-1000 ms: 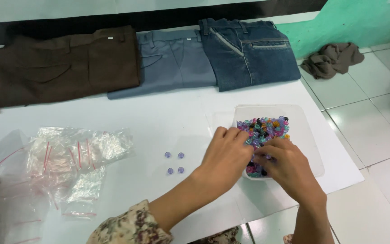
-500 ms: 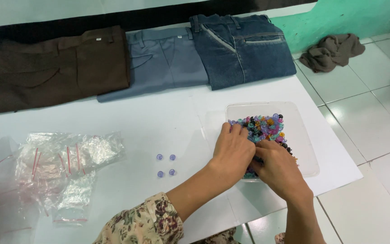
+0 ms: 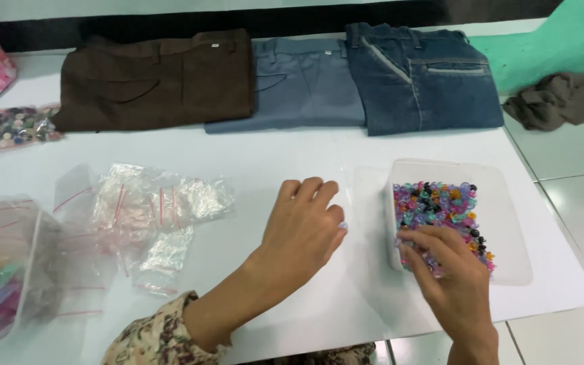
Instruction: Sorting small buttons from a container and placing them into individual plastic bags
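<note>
On the white bench [image 3: 292, 155], a clear tub [image 3: 508, 223] holds colourful beads [image 3: 441, 203]; right hand [image 3: 451, 277] pinches some, left hand [image 3: 302, 226] rests loose.

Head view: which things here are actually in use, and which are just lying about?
In use:
left hand
right hand
clear plastic tray
small coloured buttons
clear zip bags

Lying about:
three folded trousers
crumpled brown cloth

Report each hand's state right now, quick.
Left hand: fingers spread, palm down on the white table, holding nothing visible.
Right hand: fingertips in the beads in the clear tray; grip cannot be told.
</note>
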